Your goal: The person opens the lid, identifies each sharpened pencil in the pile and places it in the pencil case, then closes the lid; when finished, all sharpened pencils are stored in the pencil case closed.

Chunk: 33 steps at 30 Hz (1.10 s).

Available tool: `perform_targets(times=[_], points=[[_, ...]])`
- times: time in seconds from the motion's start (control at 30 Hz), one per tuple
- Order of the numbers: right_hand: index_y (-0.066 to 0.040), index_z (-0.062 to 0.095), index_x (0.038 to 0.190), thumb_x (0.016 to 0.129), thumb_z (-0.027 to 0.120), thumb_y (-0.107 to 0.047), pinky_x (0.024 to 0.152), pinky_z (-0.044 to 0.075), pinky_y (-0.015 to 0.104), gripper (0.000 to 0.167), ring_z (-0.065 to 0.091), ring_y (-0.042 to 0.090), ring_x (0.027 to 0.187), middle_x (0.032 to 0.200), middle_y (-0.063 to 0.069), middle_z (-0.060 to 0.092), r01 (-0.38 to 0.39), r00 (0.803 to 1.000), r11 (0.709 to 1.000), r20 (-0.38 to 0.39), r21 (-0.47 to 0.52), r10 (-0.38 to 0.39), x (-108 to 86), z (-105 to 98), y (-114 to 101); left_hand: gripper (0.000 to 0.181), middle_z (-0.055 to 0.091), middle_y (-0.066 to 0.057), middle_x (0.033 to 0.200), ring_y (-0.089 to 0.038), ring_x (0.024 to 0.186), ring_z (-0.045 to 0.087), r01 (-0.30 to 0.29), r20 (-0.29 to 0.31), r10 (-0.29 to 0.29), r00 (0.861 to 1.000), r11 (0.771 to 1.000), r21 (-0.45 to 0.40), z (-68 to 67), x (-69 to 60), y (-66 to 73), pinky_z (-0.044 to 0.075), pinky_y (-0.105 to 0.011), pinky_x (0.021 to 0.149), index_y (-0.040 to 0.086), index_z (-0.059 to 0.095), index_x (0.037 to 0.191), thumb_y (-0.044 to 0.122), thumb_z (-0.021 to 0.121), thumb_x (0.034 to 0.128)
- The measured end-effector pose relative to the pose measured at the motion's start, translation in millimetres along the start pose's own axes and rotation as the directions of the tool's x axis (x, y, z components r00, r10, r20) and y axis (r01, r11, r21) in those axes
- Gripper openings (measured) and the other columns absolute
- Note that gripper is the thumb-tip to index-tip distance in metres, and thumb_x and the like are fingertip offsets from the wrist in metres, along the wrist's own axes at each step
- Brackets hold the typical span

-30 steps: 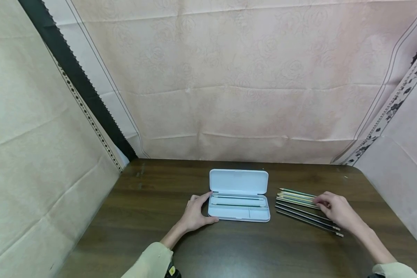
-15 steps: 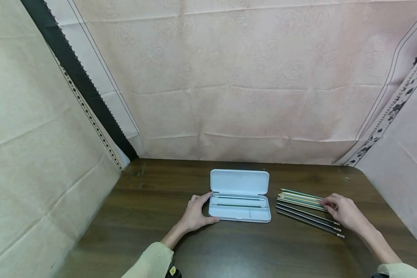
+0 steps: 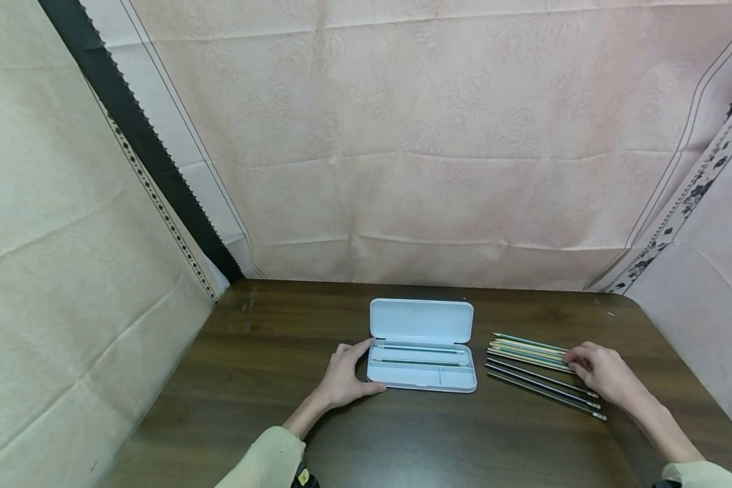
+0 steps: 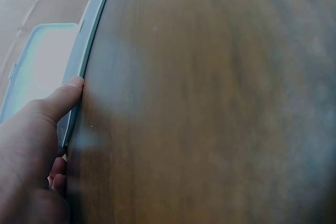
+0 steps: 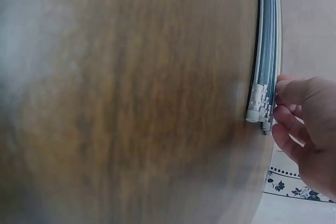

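Pencils [image 3: 527, 352] lie in a loose fan on the table [image 3: 341, 440], to the right of the open pencil case [image 3: 402, 375], with the dark pencils [image 3: 544, 388] on the near side of the light ones. Two more pencils [image 3: 423, 362] rest lengthwise inside the case. Over the last second the right hand [image 3: 600, 371] has slid along the light pencils, away from the case, and its fingertips are now at their ends farthest from it. There the thumb and fingers are curled in and appear to pinch the pencils, though how many they have caught is hidden. The left hand [image 3: 341, 379] has stayed where it was, gripping the case at its left end, thumb against the near edge and a finger by the hinge side. The count inside the case has not changed either, so the shift seems to be a change of hold only: the work, as I judge it, stands partway, with most of the pencils lying outside the case, to its right.
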State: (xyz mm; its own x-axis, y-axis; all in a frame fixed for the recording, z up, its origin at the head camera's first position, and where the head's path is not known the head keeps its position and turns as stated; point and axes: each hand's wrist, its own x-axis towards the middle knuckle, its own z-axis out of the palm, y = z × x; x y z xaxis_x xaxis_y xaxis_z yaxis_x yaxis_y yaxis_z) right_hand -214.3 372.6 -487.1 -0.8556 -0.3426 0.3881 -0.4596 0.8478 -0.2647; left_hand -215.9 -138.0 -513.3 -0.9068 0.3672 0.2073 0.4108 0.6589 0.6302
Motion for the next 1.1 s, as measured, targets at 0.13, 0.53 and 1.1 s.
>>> perform_targets(times=[0.13, 0.53, 1.1], points=[[-0.012, 0.072, 0.084, 0.076, 0.077, 0.010, 0.058, 0.045, 0.031, 0.024, 0.050, 0.001, 0.068, 0.080, -0.008, 0.060, 0.001, 1.000, 1.000, 0.001, 0.002, -0.001, 0.2, -0.2, 0.5, 0.089, 0.051, -0.004, 0.146, -0.024, 0.112, 0.042, 0.003, 0.004, -0.003, 1.000, 1.000, 0.001, 0.2, 0.0, -0.1, 0.038, -0.045, 0.089, 0.011, 0.045, 0.151, 0.042, 0.085, 0.0778], [-0.012, 0.072, 0.082, 0.074, 0.077, 0.011, 0.057, 0.046, 0.031, 0.025, 0.051, 0.001, 0.067, 0.077, -0.006, 0.061, 0.046, 0.999, 0.999, -0.009, -0.016, -0.046, 2.8, 0.8, 4.6, 0.089, 0.050, -0.005, 0.147, -0.024, 0.113, 0.042, 0.006, 0.008, -0.006, 1.000, 1.000, 0.000, -0.5, -0.3, 1.3, 0.038, -0.046, 0.089, 0.011, 0.044, 0.151, 0.042, 0.085, 0.0785], [-0.014, 0.070, 0.079, 0.068, 0.081, 0.013, 0.056, 0.046, 0.032, 0.031, 0.051, 0.002, 0.066, 0.076, -0.012, 0.057, 0.097, 0.995, 0.995, -0.009, -0.025, -0.097, 3.1, -0.7, 7.1, 0.089, 0.051, -0.003, 0.145, -0.024, 0.113, 0.041, 0.013, 0.003, -0.013, 1.000, 1.000, -0.001, 0.6, -0.7, 0.1, 0.038, -0.046, 0.089, 0.013, 0.045, 0.151, 0.044, 0.085, 0.0780]])
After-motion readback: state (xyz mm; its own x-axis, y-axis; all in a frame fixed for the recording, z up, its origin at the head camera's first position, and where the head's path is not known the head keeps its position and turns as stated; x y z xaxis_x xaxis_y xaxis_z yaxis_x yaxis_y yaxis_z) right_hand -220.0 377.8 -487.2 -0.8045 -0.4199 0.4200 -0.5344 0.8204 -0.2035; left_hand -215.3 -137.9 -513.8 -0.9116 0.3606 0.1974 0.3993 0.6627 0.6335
